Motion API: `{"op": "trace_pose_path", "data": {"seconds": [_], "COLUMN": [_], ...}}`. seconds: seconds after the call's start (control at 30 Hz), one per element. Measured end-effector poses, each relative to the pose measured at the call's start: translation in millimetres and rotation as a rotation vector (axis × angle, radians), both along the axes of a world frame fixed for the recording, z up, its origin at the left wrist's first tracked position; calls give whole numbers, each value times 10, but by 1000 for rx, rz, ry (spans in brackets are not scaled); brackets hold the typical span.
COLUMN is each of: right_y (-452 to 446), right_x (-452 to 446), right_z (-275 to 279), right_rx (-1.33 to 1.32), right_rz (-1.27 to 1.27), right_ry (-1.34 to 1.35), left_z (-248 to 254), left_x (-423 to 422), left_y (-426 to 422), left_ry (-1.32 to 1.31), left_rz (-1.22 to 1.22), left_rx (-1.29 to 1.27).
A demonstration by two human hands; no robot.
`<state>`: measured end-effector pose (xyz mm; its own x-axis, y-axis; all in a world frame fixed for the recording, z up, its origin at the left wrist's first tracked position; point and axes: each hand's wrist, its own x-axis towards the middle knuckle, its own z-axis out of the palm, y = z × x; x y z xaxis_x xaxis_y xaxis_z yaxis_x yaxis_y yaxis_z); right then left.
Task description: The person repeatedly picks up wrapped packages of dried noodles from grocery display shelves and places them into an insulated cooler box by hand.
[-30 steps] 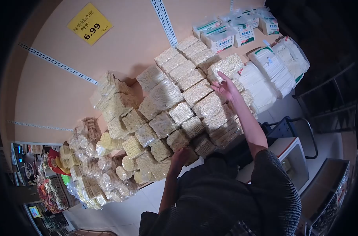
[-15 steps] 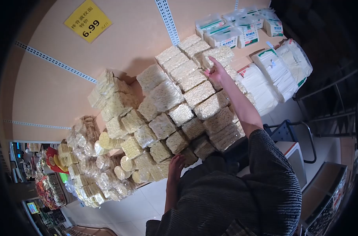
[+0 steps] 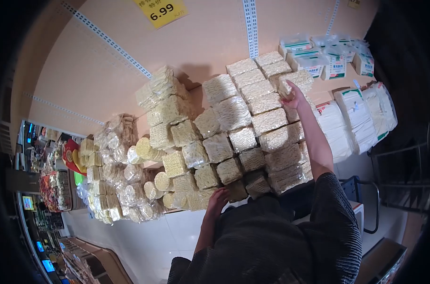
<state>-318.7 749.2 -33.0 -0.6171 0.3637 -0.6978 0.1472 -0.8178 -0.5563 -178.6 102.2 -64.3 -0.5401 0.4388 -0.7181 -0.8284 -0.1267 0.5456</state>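
Note:
Stacked wavy noodle blocks in clear wrap (image 3: 270, 122) fill the middle of the display. At the stack's upper right, my right hand (image 3: 293, 97) has its thumb and fingers apart, against the near left side of a tilted noodle block (image 3: 299, 81) on top. The palm side is partly hidden. Low at the front edge, my left hand (image 3: 217, 199) is loosely curled with its fingertips at a dark, shaded block (image 3: 236, 191). No item shows in it.
Round noodle bundles (image 3: 163, 181) and bagged noodles (image 3: 132, 194) lie left. White packs (image 3: 354, 118) and boxed packages (image 3: 335, 65) stand right. A yellow price sign (image 3: 162, 12) is on the back panel. A cart handle (image 3: 376, 208) is at lower right.
The view has shifted, so the display appears lower and farther right. Relative to the stack, my right hand and the tilted block moved toward the upper left. My left hand remains at the front edge.

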Motion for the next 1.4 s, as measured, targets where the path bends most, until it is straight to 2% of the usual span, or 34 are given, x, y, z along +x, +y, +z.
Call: {"op": "trace_pose_path", "data": {"seconds": [0.07,0.13,0.2,0.27,0.33,0.4,0.47,0.57,0.67,0.7,0.8,0.83,0.9,1.0,1.03,1.13,1.2,1.23,1.27,1.33,1.4], "right_y": [-130,-96,168,353,538,467,143,-101,-363,-638,-1384,-1846,-2538,-3351,-3600,-4345,-4761,-4923,-5042,-5303,-5487], "right_x": [99,66,2,-2,21,144,234,542,910,1099,1838,2077,2614,3464,3784,4742,5391,5750,6120,6791,7347], "right_z": [229,249,-13,-349,-602,-472,-48,93,102,278,559,798,893,746,691,710,757,651,531,305,46], "right_rx": [37,10,-187,-79,-126,-229,-197,-173,-12,-5,102,145,324,634,661,674,699,725,759,784,720], "right_rz": [-26,-113,-76,-74,-170,-156,-392,-348,-339,-355,-195,-224,-174,-112,-120,-274,-415,-510,-582,-713,-856], "right_ry": [138,72,110,167,209,287,145,258,240,259,450,403,359,154,120,41,-66,-144,-235,-311,-428], "left_z": [-11,29,87,132,62,-18,-48,129,-106,-164,-594,-452,-653,-728,-804,-1288,-1330,-1289,-1471,-1835,-1641], "left_x": [-11,-19,-10,-12,13,66,102,172,246,277,344,375,348,322,314,323,457,522,547,569,732], "left_y": [-34,-71,-161,-261,-389,-547,-711,-937,-1286,-1382,-1857,-1903,-2226,-2599,-2689,-3075,-3086,-3084,-3162,-3317,-3166], "left_ry": [1,1,-1,-3,23,30,21,31,36,25,2,11,28,-26,-76,-48,18,-36,27,-25,-73], "left_rz": [-6,9,29,39,82,126,161,200,232,264,214,221,145,75,105,40,1,14,-96,-124,-205], "left_rx": [-30,-14,-5,3,52,86,103,111,90,75,139,86,125,75,42,21,-62,-11,34,55,-58]}}
